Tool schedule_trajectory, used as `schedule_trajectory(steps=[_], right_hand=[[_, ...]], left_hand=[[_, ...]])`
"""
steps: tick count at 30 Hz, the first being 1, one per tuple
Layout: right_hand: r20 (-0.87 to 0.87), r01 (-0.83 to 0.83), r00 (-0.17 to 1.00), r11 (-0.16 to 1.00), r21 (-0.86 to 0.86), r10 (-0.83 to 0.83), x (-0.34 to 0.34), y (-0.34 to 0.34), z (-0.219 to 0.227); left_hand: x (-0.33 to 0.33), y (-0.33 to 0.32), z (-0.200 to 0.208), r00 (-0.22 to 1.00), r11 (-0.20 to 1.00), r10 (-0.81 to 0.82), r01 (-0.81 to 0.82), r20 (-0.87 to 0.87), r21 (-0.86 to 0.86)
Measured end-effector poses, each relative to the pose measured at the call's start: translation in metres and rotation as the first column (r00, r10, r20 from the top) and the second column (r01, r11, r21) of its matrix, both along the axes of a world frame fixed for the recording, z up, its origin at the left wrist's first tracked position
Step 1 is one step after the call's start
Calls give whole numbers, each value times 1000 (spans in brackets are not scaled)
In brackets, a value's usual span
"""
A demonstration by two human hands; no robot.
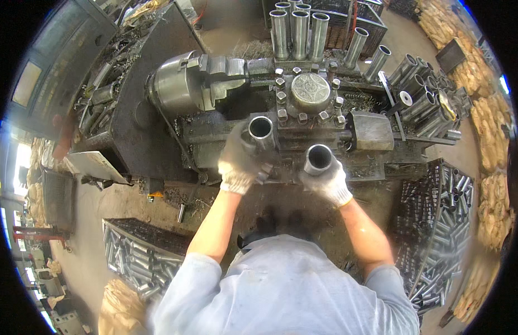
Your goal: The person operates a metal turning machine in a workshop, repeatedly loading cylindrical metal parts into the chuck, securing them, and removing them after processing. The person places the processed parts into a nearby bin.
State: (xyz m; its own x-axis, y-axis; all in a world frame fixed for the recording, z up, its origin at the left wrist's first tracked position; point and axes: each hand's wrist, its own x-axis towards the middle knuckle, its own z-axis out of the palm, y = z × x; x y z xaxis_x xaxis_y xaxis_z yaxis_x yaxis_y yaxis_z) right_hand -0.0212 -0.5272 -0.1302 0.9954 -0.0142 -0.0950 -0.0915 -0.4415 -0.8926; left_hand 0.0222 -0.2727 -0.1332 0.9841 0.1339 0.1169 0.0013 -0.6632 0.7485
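My left hand (236,162), in a pale, dirty work glove, is closed round a short steel tube (261,128) held upright in front of the lathe's carriage. Motion smears this hand. To its right, my right hand (326,181), gloved as well, grips a second steel tube (319,158), its open end facing up. The two tubes are apart from each other. Beyond them stands the lathe's square tool post (310,92), with several bolts around its round top. At the left is the chuck (181,84), its jaws showing and no workpiece visible in them.
Several upright tubes (300,34) stand behind the tool post, with more tubes (418,100) at the right end. Crates of loose tubes lie at the lower right (446,234) and lower left (139,259). Metal shavings (359,103) litter the lathe bed.
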Motion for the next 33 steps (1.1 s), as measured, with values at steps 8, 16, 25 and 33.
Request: schedule_trajectory(steps=[8,16,25,33], right_hand=[[-184,-358,932,706,-611,313,-52,22,13],[146,-199,896,674,-711,419,24,137,-68],[-168,-463,871,886,34,462,62,152,22],[-370,-274,857,926,261,358,37,127,123]], left_hand=[[45,53,-14,986,808,-80,148,144,-570],[8,124,-48,941,-381,-339,-146,-9,-913],[-3,101,-26,972,-199,-235,-73,-25,-977],[41,66,-38,806,219,-498,-239,-319,-946]])
